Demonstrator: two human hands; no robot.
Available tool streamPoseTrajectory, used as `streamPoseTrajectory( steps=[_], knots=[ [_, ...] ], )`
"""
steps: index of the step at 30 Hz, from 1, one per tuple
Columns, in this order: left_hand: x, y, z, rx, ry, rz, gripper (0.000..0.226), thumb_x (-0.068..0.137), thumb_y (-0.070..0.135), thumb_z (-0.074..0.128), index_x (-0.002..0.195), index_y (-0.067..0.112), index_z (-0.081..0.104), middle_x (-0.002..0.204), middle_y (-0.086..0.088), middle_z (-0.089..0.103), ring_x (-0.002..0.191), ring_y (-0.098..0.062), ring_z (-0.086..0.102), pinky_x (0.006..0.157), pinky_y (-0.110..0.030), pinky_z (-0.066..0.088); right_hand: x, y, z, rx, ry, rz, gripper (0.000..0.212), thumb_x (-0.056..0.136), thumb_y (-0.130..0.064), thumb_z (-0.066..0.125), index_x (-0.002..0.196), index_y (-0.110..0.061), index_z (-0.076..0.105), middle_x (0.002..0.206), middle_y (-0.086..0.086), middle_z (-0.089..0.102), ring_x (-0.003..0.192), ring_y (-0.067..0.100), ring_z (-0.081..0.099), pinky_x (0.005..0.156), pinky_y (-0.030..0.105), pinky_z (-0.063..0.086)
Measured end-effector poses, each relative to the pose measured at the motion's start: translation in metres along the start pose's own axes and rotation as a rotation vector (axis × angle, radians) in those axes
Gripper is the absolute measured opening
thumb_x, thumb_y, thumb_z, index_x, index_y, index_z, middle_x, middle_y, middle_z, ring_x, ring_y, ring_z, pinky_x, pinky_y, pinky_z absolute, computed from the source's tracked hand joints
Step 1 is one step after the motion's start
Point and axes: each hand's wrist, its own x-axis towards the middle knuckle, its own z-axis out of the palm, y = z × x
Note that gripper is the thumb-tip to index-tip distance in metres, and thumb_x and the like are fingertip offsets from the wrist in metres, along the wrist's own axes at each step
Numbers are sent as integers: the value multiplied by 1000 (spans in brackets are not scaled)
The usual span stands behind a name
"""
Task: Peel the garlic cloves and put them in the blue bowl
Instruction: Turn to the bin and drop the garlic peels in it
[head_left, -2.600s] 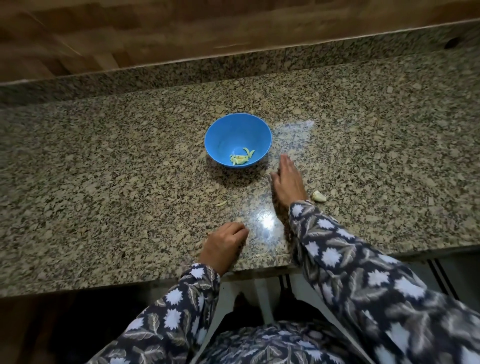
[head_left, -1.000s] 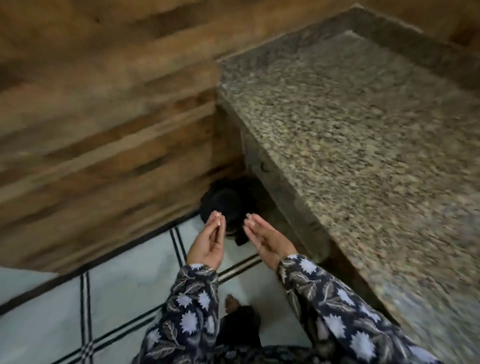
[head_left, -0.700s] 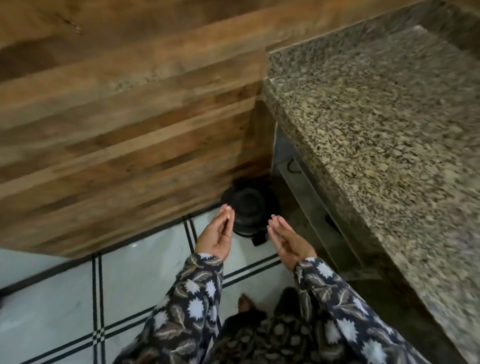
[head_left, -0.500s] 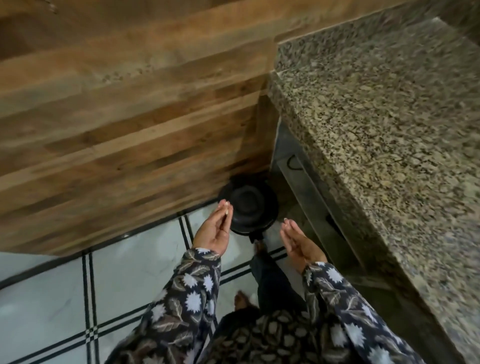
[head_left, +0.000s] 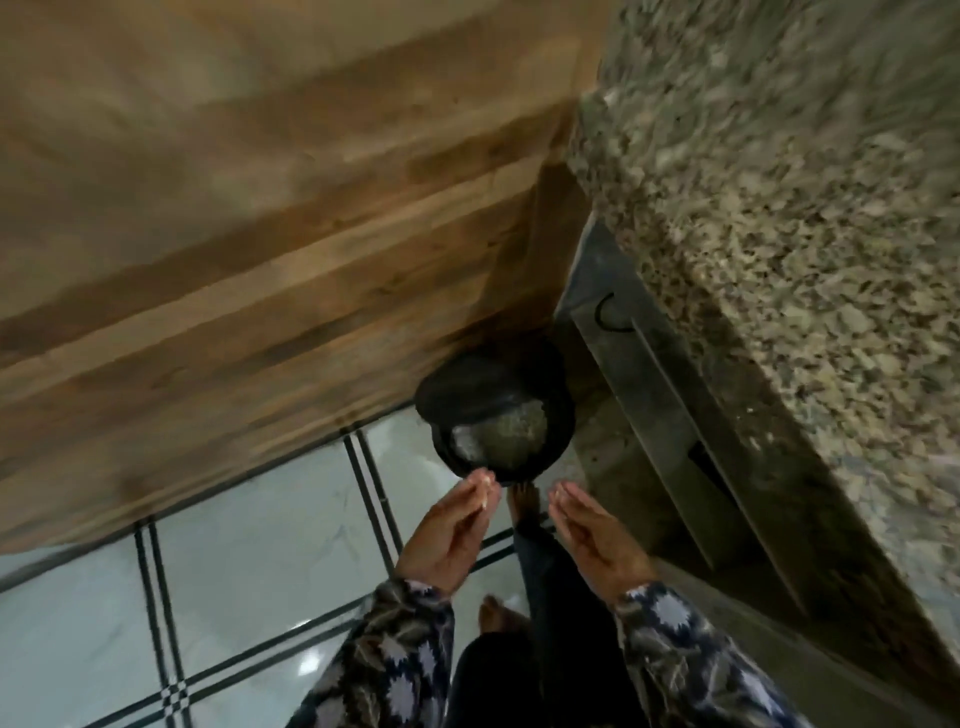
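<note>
Meanwhile, at the bin: a person stands over a black bin (head_left: 498, 421) on the floor, both hands held out just short of its rim.
Left hand: the left hand (head_left: 447, 530) is cupped, fingers drawn together and pinching small pale scraps (head_left: 484, 486) at the tips, likely garlic skins, though blur leaves that uncertain.
Right hand: the right hand (head_left: 597, 535) is flat and open, palm turned toward the left hand, holding nothing.
Bin: lid up, just beyond both sets of fingertips, with pale and speckled contents inside.
Surroundings: a speckled stone counter (head_left: 779, 208) runs to the right of the right hand; a wood-grain wall (head_left: 234, 260) lies beyond and to the left of the left hand; pale floor tiles (head_left: 249, 587) with dark lines sit below it. 2 bare feet show beneath the hands.
Task's things: neither the blue bowl nor any garlic clove is in view.
Progress: judged from this view, the moment is clean-up, with scraps about to be dropped; how many cloves are peeled or left cannot be told.
Writing: no brand, label or text can be read.
</note>
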Motion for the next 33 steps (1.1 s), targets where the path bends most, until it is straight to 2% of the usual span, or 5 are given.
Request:
streamPoseTrajectory(
  steps=[9, 16, 20, 25, 33],
  knots=[
    [218, -13, -46, 509, 219, 129, 38, 100, 11, 39, 137, 2, 43, 147, -5, 34, 138, -17, 30, 103, -6, 20, 197, 39, 9, -82, 53, 73, 40, 101, -5, 26, 140, -9, 34, 145, 11, 37, 135, 24, 34, 108, 34, 28],
    [272, 0, -44, 718, 424, 310, 37, 99, 1, 24, 128, -16, 41, 128, -30, 52, 121, -34, 51, 98, -29, 42, 231, 49, -4, -36, 86, 45, 39, 99, 3, 19, 135, 13, 28, 128, 32, 46, 136, 38, 28, 106, 32, 32],
    [264, 3, -35, 529, 422, 249, 25, 94, -8, 39, 104, 5, 58, 62, 6, 65, 56, -3, 60, 54, -12, 49, 225, 34, 11, -97, 130, 27, 40, 95, 10, 28, 134, 14, 33, 134, 27, 46, 133, 36, 35, 105, 34, 32],
    [261, 2, -28, 548, 482, 307, 18, 86, -7, 58, 102, -5, 66, 93, -11, 66, 77, -11, 60, 82, -19, 50, 222, 25, 17, -99, 100, 32, 44, 90, 19, 28, 134, 18, 29, 141, 32, 32, 134, 39, 31, 111, 34, 25],
    [261, 1, -14, 699, 445, 500, 23, 84, -16, 53, 105, -11, 63, 90, -8, 63, 82, -17, 59, 66, -9, 49, 242, 30, 23, -223, 80, 174, 37, 99, -17, 39, 133, -3, 43, 141, 10, 45, 132, 23, 40, 108, 33, 34]
  ],
)
